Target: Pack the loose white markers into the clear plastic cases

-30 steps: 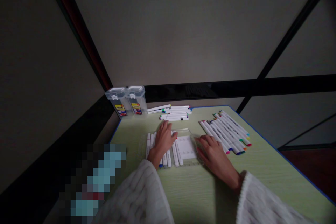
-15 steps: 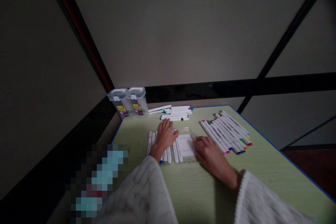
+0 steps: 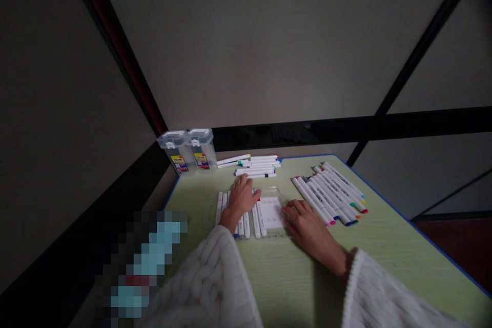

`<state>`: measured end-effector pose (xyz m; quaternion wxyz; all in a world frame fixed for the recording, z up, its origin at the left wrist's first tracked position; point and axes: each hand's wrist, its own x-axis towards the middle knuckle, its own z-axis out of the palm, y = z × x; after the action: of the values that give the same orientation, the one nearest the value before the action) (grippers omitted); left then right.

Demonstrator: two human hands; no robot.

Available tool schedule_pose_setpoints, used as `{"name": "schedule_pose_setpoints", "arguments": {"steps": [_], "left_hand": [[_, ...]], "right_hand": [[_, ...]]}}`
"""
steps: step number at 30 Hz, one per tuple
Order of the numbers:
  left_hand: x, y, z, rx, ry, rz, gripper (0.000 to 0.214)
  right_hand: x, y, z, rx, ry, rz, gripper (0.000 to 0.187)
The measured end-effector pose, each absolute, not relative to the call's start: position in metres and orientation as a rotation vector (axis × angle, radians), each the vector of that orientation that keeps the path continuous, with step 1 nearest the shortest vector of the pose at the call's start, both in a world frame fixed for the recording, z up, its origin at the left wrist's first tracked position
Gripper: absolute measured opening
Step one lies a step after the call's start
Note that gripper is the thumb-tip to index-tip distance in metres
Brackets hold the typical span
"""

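Note:
A clear plastic case (image 3: 273, 189) lies flat on the table, with several white markers (image 3: 263, 223) side by side in its left and middle part. White paper (image 3: 271, 212) shows through at its right. My left hand (image 3: 242, 197) rests palm down over the markers, fingers stretched forward and thumb out to the right; it covers some of them. At the right edge of the case lies my right hand (image 3: 309, 225), fingers loosely bent and touching or very near the rim. I see nothing gripped in either hand.
Several white markers with coloured ends (image 3: 330, 195) lie slanted at the right. More markers (image 3: 257, 164) lie crosswise at the back. Two clear lidded boxes (image 3: 179, 152) stand at the back left. The table (image 3: 277, 282) meets the wall behind.

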<state>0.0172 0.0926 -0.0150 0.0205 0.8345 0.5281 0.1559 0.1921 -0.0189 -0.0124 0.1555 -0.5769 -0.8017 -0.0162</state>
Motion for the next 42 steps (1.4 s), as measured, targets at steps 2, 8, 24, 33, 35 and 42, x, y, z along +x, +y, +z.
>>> {"name": "schedule_pose_setpoints", "arguments": {"steps": [2,8,24,33,35,42], "left_hand": [[0.017,0.093,-0.016,2.588,1.633,0.485,0.032],[0.016,0.092,-0.016,2.586,1.613,0.495,0.031],[0.013,0.093,-0.015,2.575,1.451,0.558,0.023],[0.011,0.098,-0.022,2.523,1.260,0.778,0.021],[0.012,0.099,-0.023,2.488,1.219,0.844,0.022],[0.010,0.101,-0.022,2.252,1.257,1.171,0.029]], "right_hand": [[0.192,-0.019,-0.012,-1.664,-2.294,-0.043,0.023],[0.191,-0.019,-0.013,-1.658,-2.292,-0.040,0.022],[0.191,-0.022,-0.010,-1.668,-2.299,-0.015,0.022],[0.191,-0.020,-0.013,-1.660,-2.297,-0.034,0.021],[0.191,-0.020,-0.012,-1.655,-2.296,-0.023,0.021],[0.191,-0.021,-0.009,-1.644,-2.297,-0.016,0.020]]}}
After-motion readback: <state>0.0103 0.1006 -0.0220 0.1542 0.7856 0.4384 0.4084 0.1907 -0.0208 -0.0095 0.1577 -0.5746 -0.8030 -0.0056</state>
